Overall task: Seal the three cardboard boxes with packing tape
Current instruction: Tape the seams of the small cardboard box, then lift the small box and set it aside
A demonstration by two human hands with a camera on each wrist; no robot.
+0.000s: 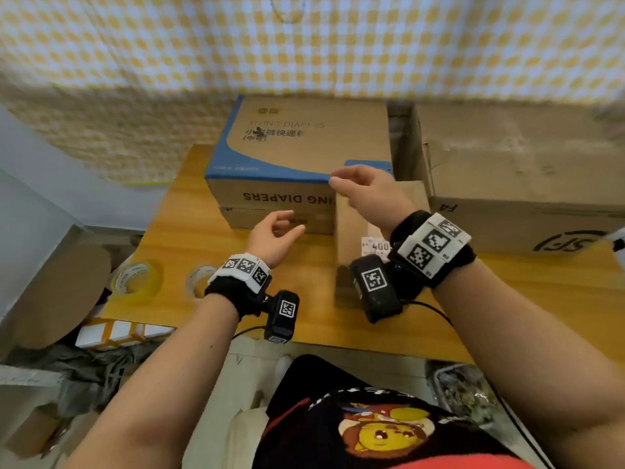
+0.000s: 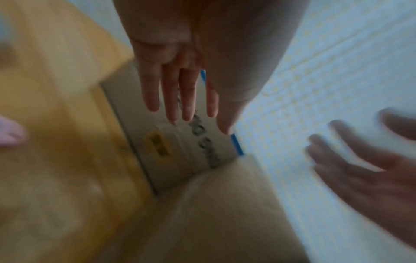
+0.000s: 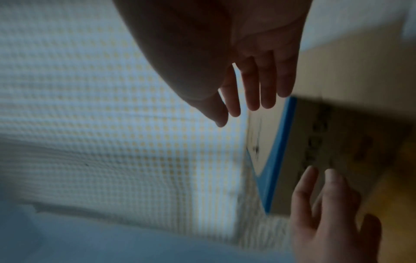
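A brown diaper box (image 1: pixel 301 147) with a blue band stands at the back middle of the wooden table (image 1: pixel 189 238); it also shows blurred in the wrist views (image 2: pixel 180 151) (image 3: pixel 319 142). A small plain box (image 1: pixel 358 225) stands in front of its right corner, and a large box (image 1: pixel 517 177) sits at the right. My left hand (image 1: pixel 280 231) hovers empty in front of the diaper box, fingers relaxed. My right hand (image 1: pixel 365 187) is raised at that box's front right corner, fingers loose and holding nothing. Two tape rolls, a yellow one (image 1: pixel 137 279) and a clear one (image 1: pixel 199 282), lie at the table's left front.
A yellow-checked cloth (image 1: pixel 304 45) hangs behind the boxes. Left of the table, cardboard pieces (image 1: pixel 61 292) and clutter fill the floor. Cables run from both wrist cameras over the table's front edge.
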